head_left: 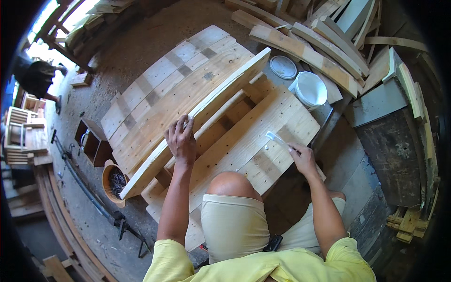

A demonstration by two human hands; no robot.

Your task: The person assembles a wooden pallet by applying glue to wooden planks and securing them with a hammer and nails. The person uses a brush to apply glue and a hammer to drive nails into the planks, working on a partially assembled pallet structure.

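Note:
A long wooden board [225, 89] stands on edge across a slatted plank panel [263, 141]. My left hand [182, 136] grips its upper edge, fingers curled over the top. Pinched in my right hand [303, 159] is the handle of a brush [276, 137] with a white-coated head. The brush is held low over the near planks, beside a small white blob on the wood. Beyond the upright board lies a wider part of the planking [174, 80], with darker patches and nail marks. Narrow wooden bars run through the gap alongside the board.
A white bucket [310, 89] and a round lid [283, 67] stand at the right end. Curved timbers [305, 47] are heaped behind. At left lie a basket of nails [115, 182], a wooden box [91, 141] and a long bar clamp [84, 181]. Another person [35, 77] is at far left.

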